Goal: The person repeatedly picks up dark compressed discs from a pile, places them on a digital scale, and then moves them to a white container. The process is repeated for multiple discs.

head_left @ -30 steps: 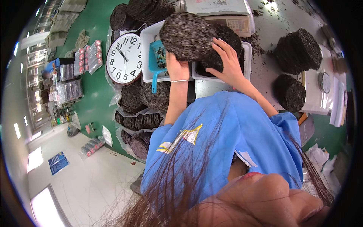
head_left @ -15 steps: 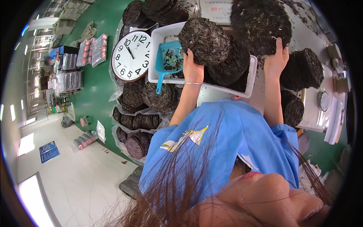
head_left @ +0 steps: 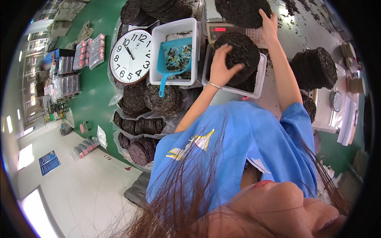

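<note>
Two dark, rough round cakes that look like dried seaweed are under my hands. My right hand (head_left: 270, 27) grips the edge of one seaweed cake (head_left: 243, 11) at the top, over the scale (head_left: 254, 35). With fingers and thumb spread, my left hand (head_left: 223, 68) lies against the left side of another round seaweed cake (head_left: 243, 49). That cake rests on more dark seaweed in a white plastic tub (head_left: 260, 79). Just left stands a second white tub (head_left: 195, 51) holding a blue dustpan (head_left: 164, 59) with dark and greenish crumbs in it.
A round wall clock (head_left: 131, 57) leans left of the tubs. Bagged stacks of seaweed cakes (head_left: 135, 103) lie below it, and more stacks (head_left: 147, 10) behind. Another stack (head_left: 313, 69) stands on the metal table (head_left: 295, 33) at right, near a small round dial (head_left: 336, 102). Crumbs litter the table.
Both hands have moved: the right one carried its seaweed cake left over the scale, and the left one shifted right, its fingers now spread on a cake in the tub. The two tubs now show apart.
</note>
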A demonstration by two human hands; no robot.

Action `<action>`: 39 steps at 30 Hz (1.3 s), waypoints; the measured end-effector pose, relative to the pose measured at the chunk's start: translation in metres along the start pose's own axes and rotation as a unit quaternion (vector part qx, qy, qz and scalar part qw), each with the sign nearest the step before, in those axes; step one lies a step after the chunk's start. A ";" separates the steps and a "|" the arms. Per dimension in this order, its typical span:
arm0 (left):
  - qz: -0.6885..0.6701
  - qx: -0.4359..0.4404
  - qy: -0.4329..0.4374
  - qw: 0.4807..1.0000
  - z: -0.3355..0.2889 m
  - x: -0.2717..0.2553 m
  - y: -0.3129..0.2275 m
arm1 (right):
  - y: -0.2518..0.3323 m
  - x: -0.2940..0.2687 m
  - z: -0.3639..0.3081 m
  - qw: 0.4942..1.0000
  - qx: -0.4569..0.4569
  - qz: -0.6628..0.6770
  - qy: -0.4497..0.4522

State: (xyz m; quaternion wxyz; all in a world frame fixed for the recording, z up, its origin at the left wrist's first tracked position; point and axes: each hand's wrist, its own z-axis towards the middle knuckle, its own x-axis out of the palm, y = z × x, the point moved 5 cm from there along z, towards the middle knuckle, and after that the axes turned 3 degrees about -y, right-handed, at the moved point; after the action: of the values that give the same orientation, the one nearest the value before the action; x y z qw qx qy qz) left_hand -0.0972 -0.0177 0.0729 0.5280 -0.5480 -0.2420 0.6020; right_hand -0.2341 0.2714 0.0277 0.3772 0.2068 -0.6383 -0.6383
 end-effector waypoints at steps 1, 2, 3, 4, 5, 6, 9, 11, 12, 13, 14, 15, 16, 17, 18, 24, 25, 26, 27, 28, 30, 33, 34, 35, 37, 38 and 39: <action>0.094 0.080 0.035 0.992 -0.007 0.012 -0.005 | -0.010 -0.009 0.016 0.997 -0.005 -0.080 -0.023; 0.165 0.108 0.062 0.978 -0.014 0.025 -0.001 | -0.019 -0.023 0.024 0.978 -0.052 -0.193 -0.056; 0.191 0.118 0.085 0.971 -0.020 0.033 0.008 | -0.030 -0.040 0.026 0.944 -0.097 -0.303 -0.091; 0.218 0.128 0.106 0.962 -0.024 0.039 0.020 | -0.033 -0.049 0.026 0.894 -0.141 -0.407 -0.121; 0.252 0.129 0.120 0.952 -0.027 0.041 0.030 | -0.032 -0.039 0.011 0.907 -0.128 -0.393 -0.077; 0.242 0.123 0.120 0.955 -0.027 0.036 0.033 | -0.025 -0.035 -0.020 0.917 -0.113 -0.381 -0.035; 0.240 0.132 0.137 0.952 -0.022 0.034 0.033 | -0.032 -0.064 -0.083 0.895 -0.135 -0.408 0.122; 0.244 0.148 0.143 0.948 -0.022 0.035 0.040 | -0.026 -0.071 -0.133 0.882 -0.112 -0.440 0.124; 0.244 0.156 0.150 0.945 -0.022 0.037 0.042 | -0.031 -0.076 -0.151 0.874 -0.121 -0.454 0.124; 0.244 0.164 0.156 0.943 -0.022 0.039 0.043 | -0.034 -0.079 -0.165 0.866 -0.129 -0.467 0.124; 0.252 0.168 0.169 0.938 -0.023 0.039 0.041 | -0.031 -0.075 -0.177 0.857 -0.110 -0.485 0.137; 0.261 0.171 0.180 0.933 -0.023 0.039 0.040 | -0.024 -0.069 -0.185 0.864 -0.132 -0.467 0.130; 0.269 0.175 0.192 0.927 -0.023 0.039 0.038 | -0.013 -0.062 -0.190 0.869 -0.151 -0.457 0.117; 0.270 0.173 0.195 0.927 -0.022 0.038 0.036 | -0.002 -0.056 -0.194 0.872 -0.170 -0.447 0.104; 0.272 0.170 0.198 0.926 -0.022 0.037 0.034 | 0.006 -0.052 -0.193 0.888 -0.143 -0.420 0.118; 0.197 0.116 0.117 0.967 -0.020 0.020 0.003 | 0.031 -0.029 -0.191 0.976 0.060 -0.098 0.187; 0.191 0.110 0.095 0.971 -0.021 0.019 0.002 | 0.037 -0.027 -0.191 0.975 0.052 -0.097 0.192; 0.172 0.098 0.069 0.978 -0.022 0.016 0.002 | 0.041 -0.023 -0.192 0.975 0.043 -0.095 0.198; 0.154 0.097 0.066 0.981 -0.021 0.013 0.002 | 0.040 -0.020 -0.191 0.976 0.068 -0.066 0.198; 0.135 0.095 0.065 0.984 -0.018 0.008 -0.001 | 0.039 -0.019 -0.192 0.975 0.094 -0.038 0.196; 0.086 0.090 0.041 0.991 -0.013 -0.005 -0.007 | 0.042 -0.010 -0.195 0.970 0.112 0.013 0.215; -0.051 -0.084 -0.050 0.994 -0.008 -0.036 0.000 | 0.071 0.010 -0.210 0.958 0.007 -0.040 0.284; -0.169 -0.115 -0.083 0.975 -0.006 -0.046 0.000 | 0.091 0.019 -0.217 0.942 -0.079 -0.111 0.307; -0.333 -0.150 -0.119 0.923 -0.003 -0.052 -0.004 | 0.108 0.029 -0.224 0.914 -0.163 -0.180 0.325; -0.535 -0.238 -0.124 0.801 -0.004 -0.053 -0.002 | 0.124 0.045 -0.236 0.864 -0.271 -0.257 0.337; -0.567 -0.245 -0.099 0.780 -0.005 -0.053 -0.003 | 0.124 0.049 -0.237 0.843 -0.301 -0.288 0.341; -0.557 -0.250 -0.095 0.786 -0.007 -0.056 -0.006 | 0.123 0.053 -0.238 0.819 -0.330 -0.320 0.343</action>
State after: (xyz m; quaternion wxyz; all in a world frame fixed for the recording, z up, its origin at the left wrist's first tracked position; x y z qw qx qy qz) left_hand -0.0980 -0.0678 0.0983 0.5907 -0.3706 -0.6961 0.1709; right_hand -0.0633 0.0875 0.1347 0.3922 0.4682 -0.1170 -0.7831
